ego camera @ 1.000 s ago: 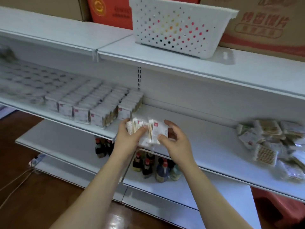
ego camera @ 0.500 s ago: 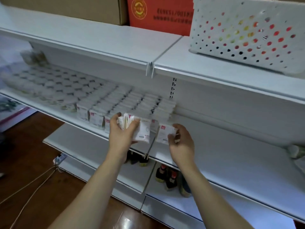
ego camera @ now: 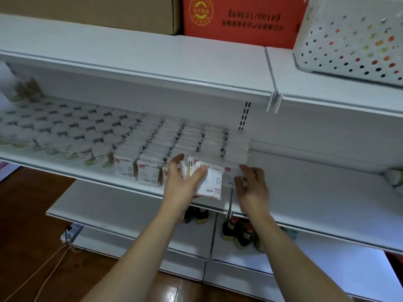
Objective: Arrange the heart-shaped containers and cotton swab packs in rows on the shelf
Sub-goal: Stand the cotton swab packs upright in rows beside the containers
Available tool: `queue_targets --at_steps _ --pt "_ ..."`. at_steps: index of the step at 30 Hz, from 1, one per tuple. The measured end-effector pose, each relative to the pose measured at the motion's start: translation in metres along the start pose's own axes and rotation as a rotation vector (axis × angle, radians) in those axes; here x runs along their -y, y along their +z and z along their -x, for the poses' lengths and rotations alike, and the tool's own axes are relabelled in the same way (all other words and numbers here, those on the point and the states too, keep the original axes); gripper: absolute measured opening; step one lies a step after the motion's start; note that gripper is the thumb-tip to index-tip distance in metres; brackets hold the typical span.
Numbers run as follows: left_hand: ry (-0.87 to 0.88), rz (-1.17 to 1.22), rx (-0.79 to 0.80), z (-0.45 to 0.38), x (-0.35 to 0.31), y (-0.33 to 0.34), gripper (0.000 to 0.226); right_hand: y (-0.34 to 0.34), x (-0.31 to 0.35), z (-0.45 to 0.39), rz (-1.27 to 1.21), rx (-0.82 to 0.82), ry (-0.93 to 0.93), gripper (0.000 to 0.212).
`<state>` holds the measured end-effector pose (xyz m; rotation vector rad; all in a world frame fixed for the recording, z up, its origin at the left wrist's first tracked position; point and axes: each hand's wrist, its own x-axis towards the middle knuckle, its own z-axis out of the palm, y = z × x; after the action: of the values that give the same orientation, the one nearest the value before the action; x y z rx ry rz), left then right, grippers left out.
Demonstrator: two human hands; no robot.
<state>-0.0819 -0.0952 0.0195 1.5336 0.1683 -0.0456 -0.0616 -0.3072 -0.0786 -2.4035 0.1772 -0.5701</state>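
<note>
A single head-worn wide-angle view looks forward and down from close in front of the shelf [ego camera: 305,192]; both forearms reach in from the bottom edge; the upper shelf [ego camera: 152,62] fills the top; the floor [ego camera: 26,214] shows lower left.

Your right hand [ego camera: 250,188] has set its cotton swab pack [ego camera: 232,175] at the shelf's [ego camera: 316,199] front edge, ending the rows, fingers now loosening; your left hand [ego camera: 181,188] has moved its stack [ego camera: 207,182] closer alongside.
</note>
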Motion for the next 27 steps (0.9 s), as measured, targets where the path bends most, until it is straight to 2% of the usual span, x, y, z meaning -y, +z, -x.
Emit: queue_targets --at_steps 4,6,9,11,14,17,20,24,27 --pt "-0.017 0.025 0.059 -0.001 -0.002 -0.004 0.062 0.000 0.010 -0.002 0.045 -0.013 0.032 0.042" --pt "-0.047 0.063 0.082 -0.004 -0.003 -0.004 0.062 -0.002 0.019 0.003 0.041 -0.102 0.037 0.044" --pt "-0.058 0.108 0.110 -0.007 -0.003 0.002 0.062 -0.019 0.049 0.017 -0.166 -0.190 0.057 0.025" --pt "-0.049 0.136 0.120 -0.008 -0.002 0.009 0.063 -0.031 0.072 0.026 -0.359 -0.091 0.073 0.016" --pt "-0.041 0.170 0.142 -0.007 -0.004 0.020 0.059 -0.036 0.087 0.034 -0.557 0.079 0.200 0.034" --pt "-0.072 0.243 0.139 -0.010 -0.006 0.027 0.031 -0.041 0.084 0.032 -0.691 0.080 0.259 0.041" --pt "-0.063 0.265 0.110 -0.014 -0.008 0.031 0.031 -0.057 0.078 0.029 -0.629 0.031 0.223 0.055" --pt "-0.032 0.299 0.020 -0.018 -0.008 0.028 0.036 -0.063 0.050 0.020 -0.476 -0.081 0.272 0.046" --pt "-0.021 0.285 -0.025 -0.022 -0.007 0.021 0.036 -0.050 0.033 0.022 -0.304 -0.072 0.194 0.047"
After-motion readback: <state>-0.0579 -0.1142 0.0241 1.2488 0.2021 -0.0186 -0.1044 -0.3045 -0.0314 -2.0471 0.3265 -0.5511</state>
